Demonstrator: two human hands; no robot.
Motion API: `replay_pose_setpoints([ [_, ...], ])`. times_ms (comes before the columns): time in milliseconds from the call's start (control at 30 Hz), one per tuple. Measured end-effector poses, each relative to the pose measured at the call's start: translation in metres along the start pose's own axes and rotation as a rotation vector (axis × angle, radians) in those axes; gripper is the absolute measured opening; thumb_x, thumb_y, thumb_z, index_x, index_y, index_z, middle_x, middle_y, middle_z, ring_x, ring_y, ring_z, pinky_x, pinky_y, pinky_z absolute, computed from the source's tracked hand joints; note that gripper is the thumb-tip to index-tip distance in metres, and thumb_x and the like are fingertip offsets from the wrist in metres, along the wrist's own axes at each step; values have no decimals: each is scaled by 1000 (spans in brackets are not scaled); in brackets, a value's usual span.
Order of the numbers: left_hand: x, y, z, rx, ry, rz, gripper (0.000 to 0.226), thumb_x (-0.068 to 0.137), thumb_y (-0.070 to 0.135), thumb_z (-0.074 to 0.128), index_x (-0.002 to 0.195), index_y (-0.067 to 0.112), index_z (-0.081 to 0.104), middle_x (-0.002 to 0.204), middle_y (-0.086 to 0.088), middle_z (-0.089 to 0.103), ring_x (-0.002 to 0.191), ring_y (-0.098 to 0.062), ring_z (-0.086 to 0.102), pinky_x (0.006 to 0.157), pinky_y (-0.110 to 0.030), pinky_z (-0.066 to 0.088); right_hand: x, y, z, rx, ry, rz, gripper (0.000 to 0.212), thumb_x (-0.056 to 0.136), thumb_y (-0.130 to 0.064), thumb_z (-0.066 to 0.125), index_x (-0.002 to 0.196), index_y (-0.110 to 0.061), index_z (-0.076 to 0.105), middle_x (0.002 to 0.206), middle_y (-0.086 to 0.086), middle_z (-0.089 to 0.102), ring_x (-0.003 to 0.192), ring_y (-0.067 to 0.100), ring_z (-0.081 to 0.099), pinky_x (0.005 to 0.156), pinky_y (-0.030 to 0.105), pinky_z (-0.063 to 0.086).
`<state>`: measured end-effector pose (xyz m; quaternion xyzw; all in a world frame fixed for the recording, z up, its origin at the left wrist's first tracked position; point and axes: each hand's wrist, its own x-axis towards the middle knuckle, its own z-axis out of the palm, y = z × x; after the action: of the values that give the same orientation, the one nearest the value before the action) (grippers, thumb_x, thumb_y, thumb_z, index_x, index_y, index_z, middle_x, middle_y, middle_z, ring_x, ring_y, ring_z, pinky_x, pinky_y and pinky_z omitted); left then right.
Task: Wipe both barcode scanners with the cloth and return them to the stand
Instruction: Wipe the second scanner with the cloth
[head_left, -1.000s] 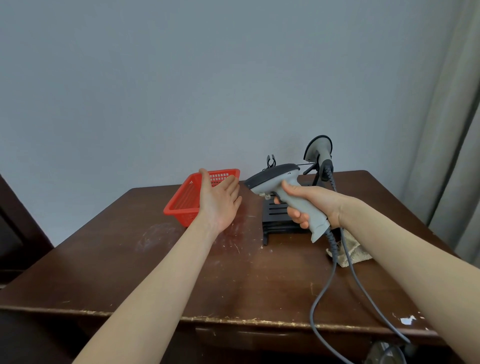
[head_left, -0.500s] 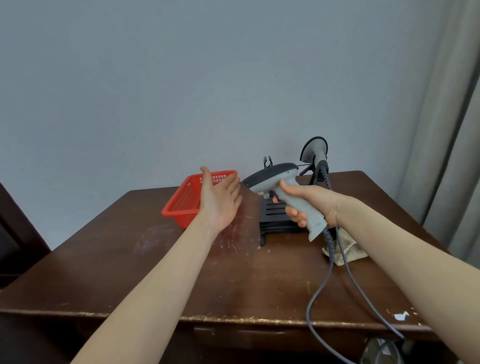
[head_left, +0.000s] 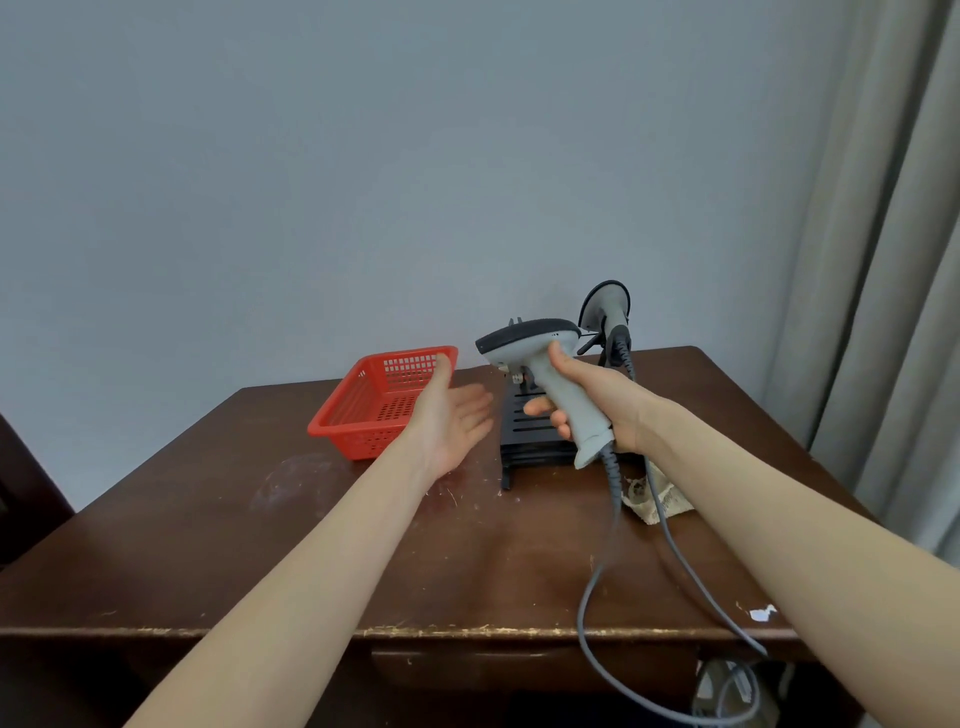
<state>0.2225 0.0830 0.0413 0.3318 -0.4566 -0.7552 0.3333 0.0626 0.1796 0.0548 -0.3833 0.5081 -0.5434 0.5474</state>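
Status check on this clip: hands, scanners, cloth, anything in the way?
Right hand grips grey handheld scanner; left hand open, empty. Second scanner behind black stand. Beige cloth untouched under grey cables.

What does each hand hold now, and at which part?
The right hand holds the grey barcode scanner by its grip, head pointing left. The left hand is open and holds nothing.

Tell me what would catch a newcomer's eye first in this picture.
First, the grey scanner gripped in the right hand, held up above the black stand at the back of the wooden table. Next, the bright red basket at back left, with the open left hand raised in front of it.
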Motion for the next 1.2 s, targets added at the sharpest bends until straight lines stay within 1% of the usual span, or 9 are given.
replay_pose_setpoints([
  [233, -13, -10, 29, 101, -101, -74, 47, 91, 34, 54, 122, -2, 53, 122, -17, 60, 117, -28, 56, 100, -38, 45, 0, 1, 5, 134, 171, -12, 50, 88, -54, 57, 98, -5, 60, 66, 6, 59, 50, 15, 59, 47, 25, 52],
  [300, -13, -6, 43, 122, -154, -61, 42, 89, 29, 57, 116, -2, 56, 102, -14, 65, 92, -24, 63, 89, -34, 50, -1, -1, 9, 178, 196, -19, 53, 90, -55, 53, 95, -3, 62, 65, 8, 59, 47, 17, 58, 45, 25, 51],
  [400, -13, -6, 62, 121, -152, -33, 25, 88, 25, 62, 102, 5, 58, 71, -6, 56, 56, -15, 47, 54, -25, 45, -3, -5, 13, 146, 245, -72, 58, 93, -58, 44, 91, -3, 63, 62, 10, 58, 45, 18, 55, 43, 26, 50],
  [567, -6, -12, 79, 107, -129, 2, 18, 86, 22, 68, 94, 8, 61, 64, -2, 58, 48, -11, 37, 41, -22, 36, -10, -10, 11, 59, 262, -108, 68, 92, -66, 34, 85, -5, 63, 50, 8, 60, 43, 19, 53, 44, 26, 49],
  [733, -4, -11, 89, 116, -112, 7, 17, 84, 24, 70, 91, 11, 62, 55, 0, 57, 44, -11, 37, 42, -22, 34, -10, -14, 5, 47, 290, -102, 74, 90, -69, 32, 96, -2, 63, 55, 9, 58, 43, 19, 53, 43, 25, 49],
  [867, -5, -8, 95, 120, -117, 51, 29, 83, 25, 71, 105, 8, 63, 72, -6, 63, 50, -15, 49, 44, -24, 38, -8, -17, 0, -34, 310, -117, 68, 93, -66, 30, 94, -7, 63, 66, 11, 63, 54, 21, 59, 49, 28, 53],
  [1000, 1, -6, 94, 131, -142, 95, 34, 88, 21, 65, 118, 6, 59, 108, -12, 69, 94, -27, 68, 68, -40, 57, -3, -19, -30, -331, 571, -208, 60, 99, -55, 25, 107, -11, 65, 90, 8, 68, 78, 21, 64, 74, 35, 54],
  [1100, 4, -7, 94, 50, -131, 71, 27, 90, 16, 62, 113, 3, 56, 94, -11, 68, 83, -25, 68, 67, -42, 57, -9, -9, -68, -687, 816, -171, 36, 97, -37, 41, 98, -11, 66, 90, 6, 68, 76, 23, 60, 74, 37, 51],
  [1200, 4, -13, 96, -20, -129, 20, 23, 92, 14, 59, 111, 2, 54, 89, -11, 65, 77, -24, 66, 76, -47, 55, -18, 14, -93, -1061, 759, 64, 25, 88, -19, 54, 111, -19, 65, 114, 4, 65, 101, 26, 60, 85, 36, 50],
])
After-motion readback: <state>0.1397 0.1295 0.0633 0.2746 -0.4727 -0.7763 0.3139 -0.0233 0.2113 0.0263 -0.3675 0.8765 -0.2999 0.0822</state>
